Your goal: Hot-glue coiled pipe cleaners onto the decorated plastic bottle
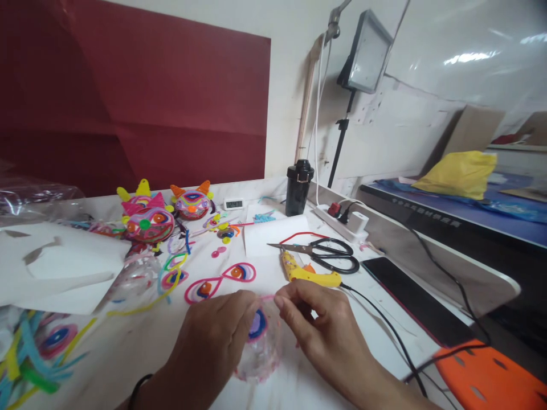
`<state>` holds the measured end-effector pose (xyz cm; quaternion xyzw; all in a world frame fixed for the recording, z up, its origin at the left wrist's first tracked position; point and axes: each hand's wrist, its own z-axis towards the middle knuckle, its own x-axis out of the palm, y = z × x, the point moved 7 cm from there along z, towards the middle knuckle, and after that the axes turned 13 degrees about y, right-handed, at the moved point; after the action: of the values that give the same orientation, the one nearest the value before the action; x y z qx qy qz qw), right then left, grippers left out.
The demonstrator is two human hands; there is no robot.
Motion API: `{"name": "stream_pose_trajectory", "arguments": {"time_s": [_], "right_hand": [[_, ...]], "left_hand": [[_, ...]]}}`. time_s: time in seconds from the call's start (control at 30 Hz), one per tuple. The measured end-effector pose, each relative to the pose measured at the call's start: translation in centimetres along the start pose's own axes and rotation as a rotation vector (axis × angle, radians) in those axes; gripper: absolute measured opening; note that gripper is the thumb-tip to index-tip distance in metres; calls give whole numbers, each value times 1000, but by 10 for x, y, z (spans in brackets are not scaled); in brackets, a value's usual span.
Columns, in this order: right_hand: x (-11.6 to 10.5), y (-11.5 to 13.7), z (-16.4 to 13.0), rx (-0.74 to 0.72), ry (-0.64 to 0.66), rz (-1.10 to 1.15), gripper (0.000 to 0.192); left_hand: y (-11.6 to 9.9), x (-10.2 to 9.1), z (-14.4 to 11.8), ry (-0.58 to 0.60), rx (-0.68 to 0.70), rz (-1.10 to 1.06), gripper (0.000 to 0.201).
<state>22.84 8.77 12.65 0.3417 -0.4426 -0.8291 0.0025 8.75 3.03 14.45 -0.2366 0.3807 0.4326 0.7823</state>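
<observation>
A single head-worn camera looks forward and down from just behind and above the spot where the left hand (213, 341) and right hand (329, 336) meet on a clear ball (260, 347). That grip sits low and central, very near the lens. Beyond it the table (141, 341) stretches away to a red sheet (128, 97) on the wall, and to the right of the grip a tilted lamp (367, 51) stands.

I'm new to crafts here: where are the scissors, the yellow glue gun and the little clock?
scissors (337, 256), head view, black handle loops.
yellow glue gun (305, 274), head view, yellow body.
little clock (233, 204), head view, its display.
</observation>
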Motion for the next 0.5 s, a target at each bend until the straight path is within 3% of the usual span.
{"name": "stream_pose_trajectory", "arguments": {"time_s": [0.17, 0.37, 0.5], "right_hand": [[-2, 6, -2, -82, 12, -71, 21], [0, -2, -7, -19, 54, -88, 27], [3, -10, -9, 47, 75, 20, 29]], "left_hand": [[1, 1, 0, 17, 19, 32, 44], [4, 0, -1, -40, -11, 54, 49], [9, 0, -1, -39, -86, 24, 53]]}}
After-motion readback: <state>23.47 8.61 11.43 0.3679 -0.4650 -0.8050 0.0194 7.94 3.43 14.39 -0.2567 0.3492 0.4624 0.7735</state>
